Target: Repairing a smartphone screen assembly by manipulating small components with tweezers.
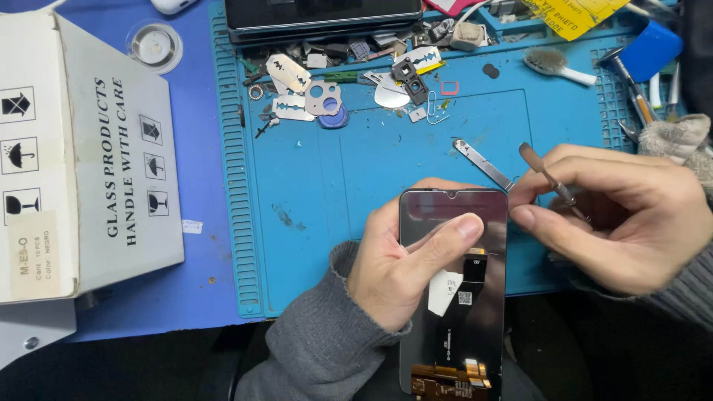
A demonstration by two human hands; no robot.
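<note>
- Head cam looking down at my bench: left hand point(405, 260) is wrapped around a phone screen point(453, 297), back side up, thumb lying across it near the top. Screen sits over the near edge of the blue mat point(356, 186), roughly in front of my chest.
- Right hand point(616, 215) is closed in a pinch on a thin metal spudger point(548, 177), tip pointing up and left, just beside the screen's top right corner. Can't tell if it's touching the edge.
- Flex cable and a white sticker show on the back of the screen, gold contacts down at the bottom.
- Step-wise I'd say I'm working the top corner of the panel with the tool. Next move needs a shallow angle and light pressure, since glass chips easily there.
- Around it: flat metal pry bar point(483, 163) on the mat just past the screen, razor blades point(290, 74) and camera bits further back, brush point(557, 65) top right, white box point(82, 163) on the left.
</note>
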